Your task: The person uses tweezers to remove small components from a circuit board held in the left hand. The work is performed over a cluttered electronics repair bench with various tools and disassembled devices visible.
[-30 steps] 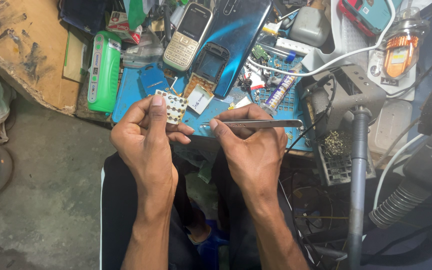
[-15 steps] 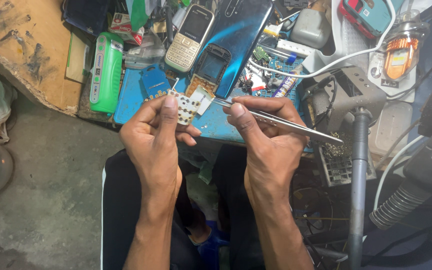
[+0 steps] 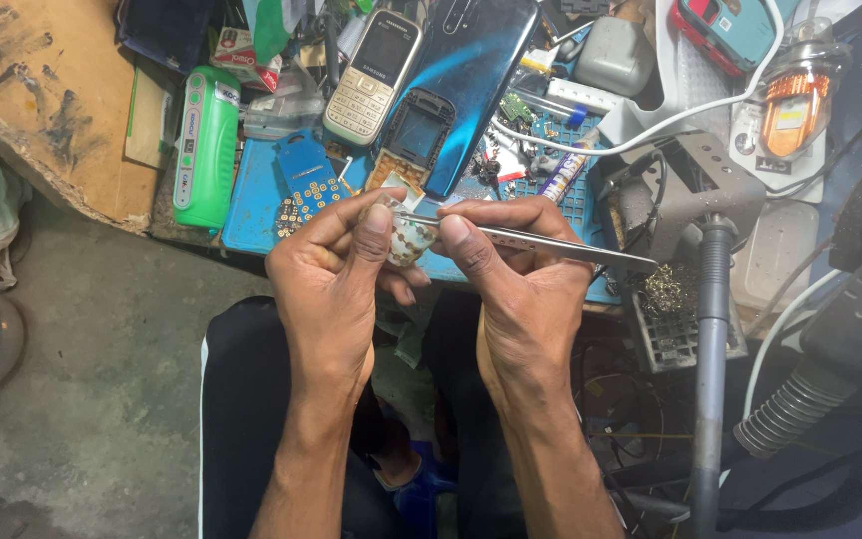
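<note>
Left hand pinching keypad membrane mid-frame; right hand gripping tweezers, tips on membrane. Best: light pressure, steady wrists.

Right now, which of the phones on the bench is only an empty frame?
The dark keypad-phone shell, screen window open, lying between the beige keypad phone and the glossy blue smartphone; both look whole.
</note>
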